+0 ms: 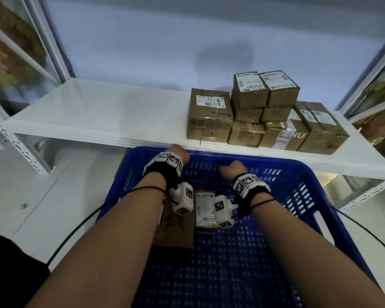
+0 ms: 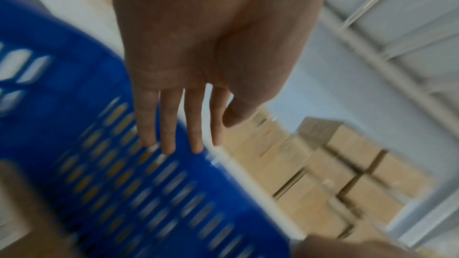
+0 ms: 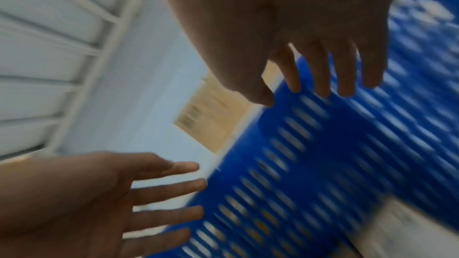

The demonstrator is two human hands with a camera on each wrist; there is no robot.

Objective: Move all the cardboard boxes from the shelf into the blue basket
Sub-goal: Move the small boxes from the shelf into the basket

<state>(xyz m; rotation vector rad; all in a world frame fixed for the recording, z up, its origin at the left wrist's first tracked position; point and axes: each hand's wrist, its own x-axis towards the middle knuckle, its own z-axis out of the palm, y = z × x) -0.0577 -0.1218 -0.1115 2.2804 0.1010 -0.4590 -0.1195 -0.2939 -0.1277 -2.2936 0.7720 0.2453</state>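
Several cardboard boxes (image 1: 265, 112) are stacked at the right end of the white shelf (image 1: 93, 116). The blue basket (image 1: 298, 192) sits below the shelf's front edge. Two cardboard boxes (image 1: 178, 227) lie on its floor near the far wall. My left hand (image 1: 179, 152) hangs over the basket's far rim, fingers straight and empty (image 2: 178, 123). My right hand (image 1: 233, 166) is beside it over the far wall, fingers spread and empty (image 3: 330, 70). The wrist views are blurred; the left wrist view shows the stacked boxes (image 2: 347, 164) ahead.
White metal uprights (image 1: 16, 143) frame the shelf on both sides. The left half of the shelf board is bare. Neighbouring shelves at far left (image 1: 7, 52) and far right (image 1: 380, 90) hold brown goods. Black cables run from both wrists.
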